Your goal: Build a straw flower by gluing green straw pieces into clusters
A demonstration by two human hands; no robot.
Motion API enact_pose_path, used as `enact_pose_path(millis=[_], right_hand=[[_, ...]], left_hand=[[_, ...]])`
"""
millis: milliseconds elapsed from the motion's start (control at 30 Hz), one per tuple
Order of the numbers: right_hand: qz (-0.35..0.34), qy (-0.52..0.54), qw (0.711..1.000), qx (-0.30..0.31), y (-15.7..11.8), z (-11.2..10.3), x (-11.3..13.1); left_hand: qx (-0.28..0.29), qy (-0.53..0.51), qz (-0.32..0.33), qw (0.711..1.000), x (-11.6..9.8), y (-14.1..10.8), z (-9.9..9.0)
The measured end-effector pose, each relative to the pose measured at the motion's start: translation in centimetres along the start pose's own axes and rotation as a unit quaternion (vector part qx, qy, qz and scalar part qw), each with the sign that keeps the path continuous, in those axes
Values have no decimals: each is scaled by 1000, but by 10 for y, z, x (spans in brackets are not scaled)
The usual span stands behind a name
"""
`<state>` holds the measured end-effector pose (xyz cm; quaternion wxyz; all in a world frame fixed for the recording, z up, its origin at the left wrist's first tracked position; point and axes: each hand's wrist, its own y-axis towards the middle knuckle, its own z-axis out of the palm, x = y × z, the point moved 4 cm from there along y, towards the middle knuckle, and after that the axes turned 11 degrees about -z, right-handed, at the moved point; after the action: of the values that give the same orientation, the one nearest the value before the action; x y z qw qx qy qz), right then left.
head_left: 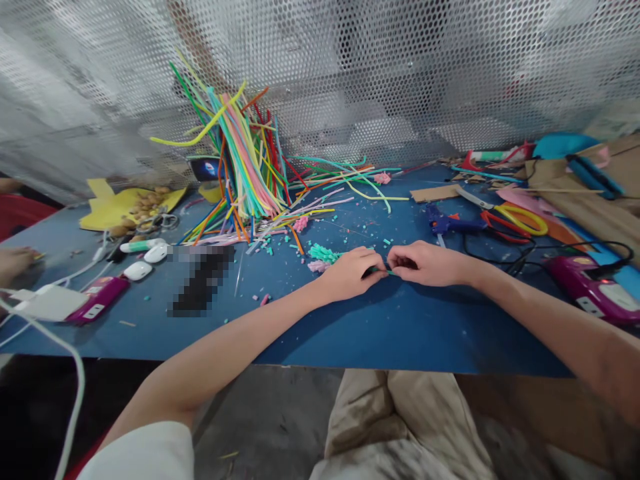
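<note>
My left hand [354, 273] and my right hand [423, 263] meet near the table's front, fingertips pinched almost together. Between them shows a thin green pipe cleaner [391, 271], mostly covered by the fingers. Just left of my left hand lie a mint-green fuzzy cluster [323, 253] and a lilac one [318, 266]. Farther back, a pink cluster [301, 224] rests among small cut bits. A large upright bundle of coloured pipe cleaners [250, 157] stands at the back, with loose ones [345, 177] spread to its right.
A blue glue gun [450, 221], scissors [523, 219] and a purple power strip [593, 287] are on the right. Leftward are another purple power strip [97, 300], white cables, a pixelated dark patch and yellow sheet [113, 208]. Another person's hand [17, 263] shows at far left.
</note>
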<state>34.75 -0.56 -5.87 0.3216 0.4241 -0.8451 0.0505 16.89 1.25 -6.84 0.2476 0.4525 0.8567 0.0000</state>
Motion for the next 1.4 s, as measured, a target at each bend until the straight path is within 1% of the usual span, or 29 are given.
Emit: enact_pose_path(millis=[67, 200, 467, 633, 800, 1033, 1267, 1400], right_hand=[[-3, 4, 1000, -12, 0, -2, 0], [-15, 13, 1000, -12, 0, -3, 3], [-16, -10, 999, -27, 2, -1, 3], [-27, -12, 999, -17, 2, 0, 4], [-20, -16, 1000, -7, 2, 2, 4], [-14, 0, 1000, -13, 1, 2, 2], [-13, -30, 999, 6, 3, 3, 2], [-30, -62, 997, 22, 3, 6, 3]], left_hand=[[-2, -7, -3, 1000, -1, 0, -1], [-5, -10, -4, 1000, -2, 0, -1], [-15, 0, 9, 1000, -2, -1, -1], [-11, -6, 0, 1000, -4, -1, -2], [-20, -1, 6, 1000, -5, -1, -3], [-13, 2, 6, 1000, -3, -1, -3], [-7, 1, 4, 1000, -3, -1, -3], [5, 1, 6, 1000, -3, 0, -2]])
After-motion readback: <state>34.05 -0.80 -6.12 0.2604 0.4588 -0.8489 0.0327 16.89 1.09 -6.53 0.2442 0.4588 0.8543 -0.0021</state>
